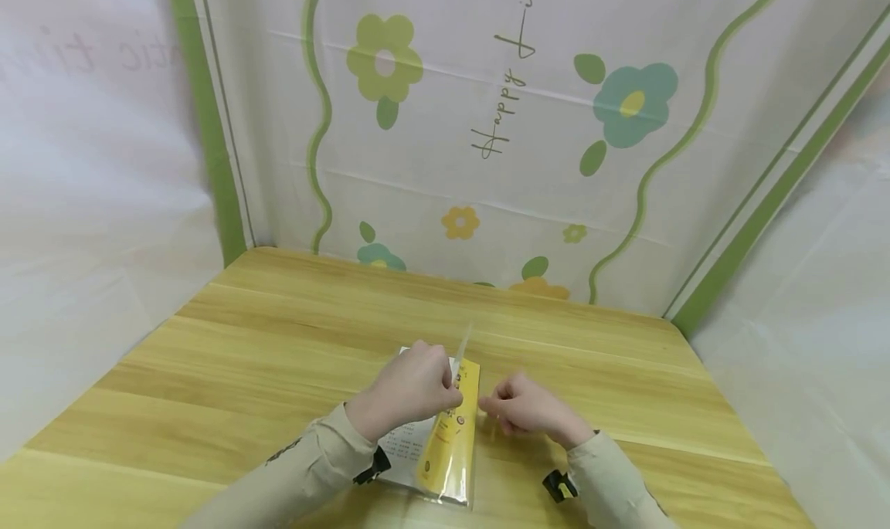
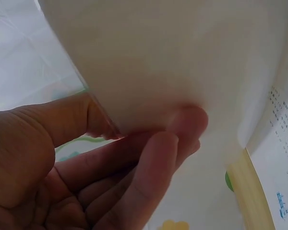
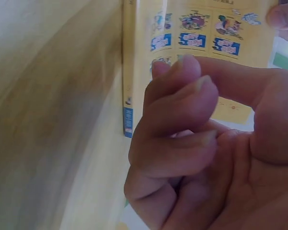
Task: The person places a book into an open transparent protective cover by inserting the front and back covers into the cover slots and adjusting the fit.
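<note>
My left hand (image 1: 409, 390) pinches the lifted yellow cover (image 1: 455, 440) of a thin book near its free edge, thumb on one side and fingertips on the other. The left wrist view shows the pale inner side of that cover (image 2: 168, 57) bending upward. Left of it, a white printed page (image 1: 409, 448) lies partly under my left wrist. Just right of the book, my right hand (image 1: 531, 412) hovers with loosely curled fingers and nothing visible in them. Behind those fingers, the right wrist view shows the yellow cover with small pictures (image 3: 196, 26) and its narrow spine (image 3: 128, 86).
The book lies toward the near side of a wooden table (image 1: 278, 344). White cloth with printed flowers (image 1: 431, 150) hangs behind the table, and pale cloth (image 1: 104, 166) hangs at both sides. Black wrist mounts (image 1: 558, 485) show below my sleeves.
</note>
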`<state>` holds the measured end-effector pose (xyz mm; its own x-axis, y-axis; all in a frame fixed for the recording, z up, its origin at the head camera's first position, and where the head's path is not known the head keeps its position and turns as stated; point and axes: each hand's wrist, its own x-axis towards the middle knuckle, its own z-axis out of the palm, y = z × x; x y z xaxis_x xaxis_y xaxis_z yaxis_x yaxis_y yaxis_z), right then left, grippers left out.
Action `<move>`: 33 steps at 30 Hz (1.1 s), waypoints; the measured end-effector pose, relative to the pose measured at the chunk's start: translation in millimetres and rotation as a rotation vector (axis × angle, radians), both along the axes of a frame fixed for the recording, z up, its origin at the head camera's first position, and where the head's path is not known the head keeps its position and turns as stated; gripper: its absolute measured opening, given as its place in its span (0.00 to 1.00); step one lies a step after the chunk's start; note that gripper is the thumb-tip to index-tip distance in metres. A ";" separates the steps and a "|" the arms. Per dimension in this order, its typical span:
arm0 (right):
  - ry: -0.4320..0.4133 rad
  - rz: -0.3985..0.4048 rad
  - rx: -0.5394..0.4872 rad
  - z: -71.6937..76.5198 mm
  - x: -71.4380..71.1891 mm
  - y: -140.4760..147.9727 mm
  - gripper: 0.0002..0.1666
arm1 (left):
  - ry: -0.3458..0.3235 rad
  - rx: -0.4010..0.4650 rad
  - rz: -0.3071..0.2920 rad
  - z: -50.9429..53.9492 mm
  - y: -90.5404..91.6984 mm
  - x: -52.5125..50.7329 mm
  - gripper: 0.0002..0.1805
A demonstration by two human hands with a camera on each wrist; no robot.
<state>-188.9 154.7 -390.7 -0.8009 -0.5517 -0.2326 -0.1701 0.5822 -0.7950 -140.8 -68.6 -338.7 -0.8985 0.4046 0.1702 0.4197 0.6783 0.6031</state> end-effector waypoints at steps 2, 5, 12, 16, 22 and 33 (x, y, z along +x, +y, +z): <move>-0.006 -0.004 0.012 -3.0 -0.1 -1.4 0.23 | -0.016 -0.006 0.011 1.1 -1.4 0.2 0.28; -0.021 -0.004 0.038 -7.7 0.5 -4.1 0.21 | -0.040 -0.008 0.025 1.5 -4.3 1.0 0.28; -0.035 0.019 0.099 -16.6 3.9 -8.8 0.20 | -0.060 -0.008 0.018 0.2 -9.7 0.1 0.27; -0.030 -0.003 0.117 -19.0 4.2 -9.5 0.19 | -0.060 0.003 0.002 1.4 -11.3 -1.6 0.26; -0.044 -0.026 0.112 -19.3 5.7 -9.1 0.19 | -0.096 -0.002 0.002 -1.9 -18.1 -2.6 0.24; -0.057 -0.043 0.042 -19.7 5.2 -12.6 0.17 | -0.110 -0.069 0.051 -13.9 -41.5 -2.5 0.22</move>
